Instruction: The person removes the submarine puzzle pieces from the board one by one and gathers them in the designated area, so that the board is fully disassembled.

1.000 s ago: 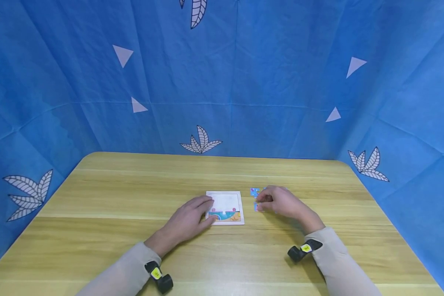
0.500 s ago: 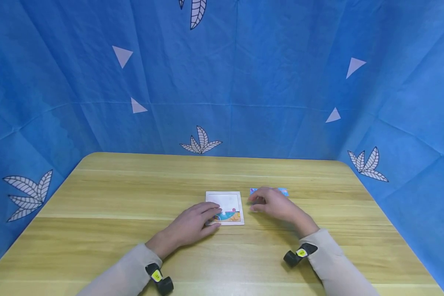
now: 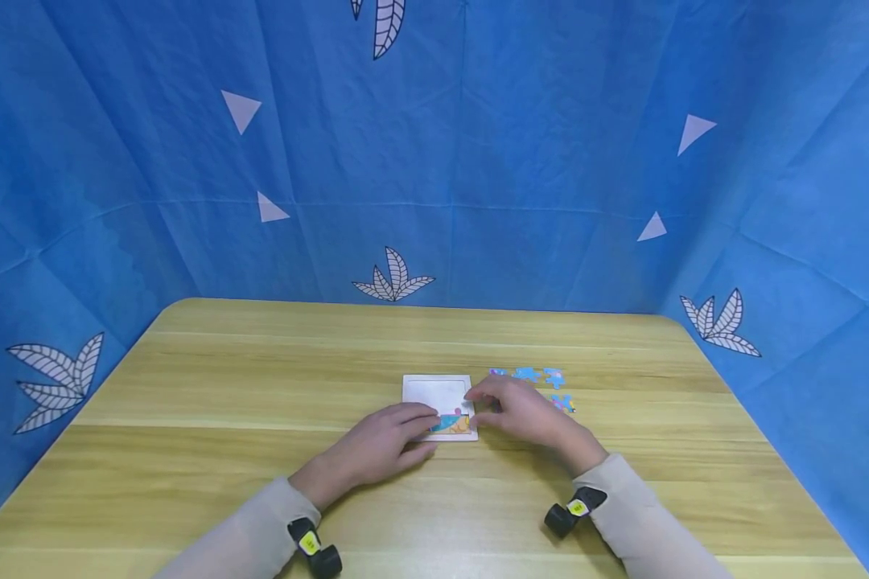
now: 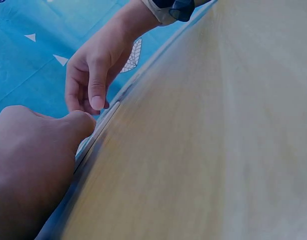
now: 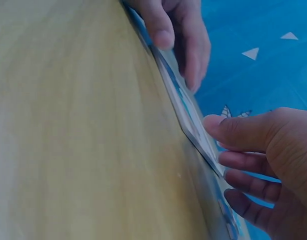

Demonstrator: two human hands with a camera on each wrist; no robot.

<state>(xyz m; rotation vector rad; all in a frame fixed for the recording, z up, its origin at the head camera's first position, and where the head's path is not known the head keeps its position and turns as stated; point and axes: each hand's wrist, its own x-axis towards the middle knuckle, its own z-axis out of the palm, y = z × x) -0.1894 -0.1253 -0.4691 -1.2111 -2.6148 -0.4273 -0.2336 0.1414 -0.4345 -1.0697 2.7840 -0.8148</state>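
The white puzzle tray lay flat near the middle of the table, and a strip of joined pieces, teal and orange, ran along its near side. The left hand was laid over the tray's near left corner, fingers extended and relaxed across part of that strip. The right hand was at the tray's right edge, thumb and fingers bent toward each other; I couldn't tell whether it pinched anything. Four loose blue pieces showed on the table around that hand's far side, the leftmost partly hidden by it. Blue cloth hung behind.
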